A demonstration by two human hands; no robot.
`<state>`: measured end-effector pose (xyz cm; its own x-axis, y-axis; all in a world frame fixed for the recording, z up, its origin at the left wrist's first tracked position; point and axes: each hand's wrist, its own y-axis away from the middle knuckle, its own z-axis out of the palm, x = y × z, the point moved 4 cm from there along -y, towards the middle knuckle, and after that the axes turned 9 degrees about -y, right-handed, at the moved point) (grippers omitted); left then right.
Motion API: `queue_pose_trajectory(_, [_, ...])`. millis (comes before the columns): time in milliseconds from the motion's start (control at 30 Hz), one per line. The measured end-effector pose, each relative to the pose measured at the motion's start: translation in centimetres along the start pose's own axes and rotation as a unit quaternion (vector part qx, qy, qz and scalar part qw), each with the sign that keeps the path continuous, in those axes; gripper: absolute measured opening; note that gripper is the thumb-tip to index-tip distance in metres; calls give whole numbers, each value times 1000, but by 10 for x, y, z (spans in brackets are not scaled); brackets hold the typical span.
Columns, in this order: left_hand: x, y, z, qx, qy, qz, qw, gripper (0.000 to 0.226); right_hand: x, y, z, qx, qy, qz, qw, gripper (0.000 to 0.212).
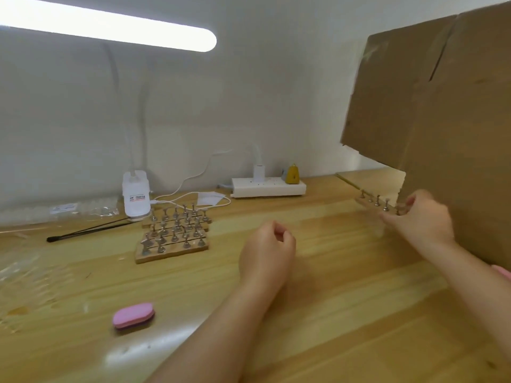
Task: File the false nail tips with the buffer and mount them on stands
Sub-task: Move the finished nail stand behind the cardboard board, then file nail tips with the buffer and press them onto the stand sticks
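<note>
right hand [420,217] grips a wooden strip of stands [373,201] at frame right
left hand [266,248] loosely curled, holding nothing, mid-frame.

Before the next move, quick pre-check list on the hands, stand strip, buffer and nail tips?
1. Right hand grips the wooden stand strip at its near end: ok.
2. Strip clear of the cardboard box: cannot tell, the hand and strip sit right against its lower edge.
3. Left hand free: ok, fingers loosely curled, nothing seen in it.
4. Pink buffer within sight: ok, lying on the wooden table, untouched.
5. Stands on the held strip empty: cannot tell, too blurred.
6. Stand block upright on the table: ok.
</note>
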<state>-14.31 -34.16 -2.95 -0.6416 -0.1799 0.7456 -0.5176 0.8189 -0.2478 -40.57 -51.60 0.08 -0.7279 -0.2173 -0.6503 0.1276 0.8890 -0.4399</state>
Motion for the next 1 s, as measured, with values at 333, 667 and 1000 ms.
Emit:
queue_pose_trajectory(333, [-2, -4, 2, 13, -12, 35, 999, 9, 24, -49, 35, 26, 84, 63, 994, 60])
queue_pose_trajectory(667, [0, -3, 4, -3, -18, 45, 999, 8, 31, -57, 53, -27, -1, 117, 993, 78])
queue_pose_trajectory(1000, [-2, -3, 5, 5, -15, 48, 999, 11, 30, -51, 51, -197, 5, -103, 975, 18])
